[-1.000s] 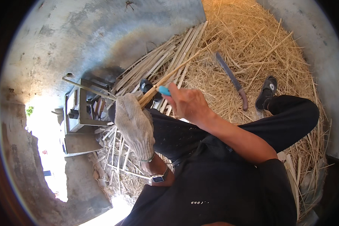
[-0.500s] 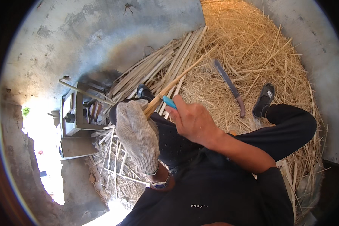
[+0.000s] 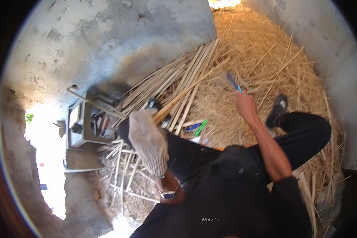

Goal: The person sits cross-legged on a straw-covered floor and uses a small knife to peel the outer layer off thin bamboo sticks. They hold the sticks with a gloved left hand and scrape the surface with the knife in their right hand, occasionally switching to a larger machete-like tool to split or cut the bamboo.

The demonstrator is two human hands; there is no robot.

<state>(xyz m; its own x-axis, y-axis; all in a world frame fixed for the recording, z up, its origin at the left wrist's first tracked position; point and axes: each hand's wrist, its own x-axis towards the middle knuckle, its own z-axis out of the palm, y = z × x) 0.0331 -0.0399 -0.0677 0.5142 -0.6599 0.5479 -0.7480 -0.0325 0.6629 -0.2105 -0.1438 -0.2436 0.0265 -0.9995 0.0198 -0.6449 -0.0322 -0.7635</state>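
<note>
My left hand (image 3: pixel 146 139), in a knitted off-white glove, is closed around the thick end of a long, tapering tan stick (image 3: pixel 171 104). The stick's thin end points away over the straw. My bare right hand (image 3: pixel 246 105) is apart from the stick, farther right, closed on a small blue-handled tool (image 3: pixel 238 89). Its working end cannot be made out. Beneath that hand lies a machete (image 3: pixel 231 80) on the straw; its dark blade shows in part, while my hand and forearm hide its handle.
Loose straw (image 3: pixel 261 51) covers the floor. Long pale strips (image 3: pixel 186 75) are piled by the grey wall (image 3: pixel 107 35). A boxy frame (image 3: pixel 81 123) stands at left. A green object (image 3: pixel 201 127) and a blue object (image 3: pixel 192 127) lie between my legs.
My right hand has moved away from the stick, to the right and over the machete, with the blue-handled tool. My left hand still grips the stick. The green and blue objects have become visible.
</note>
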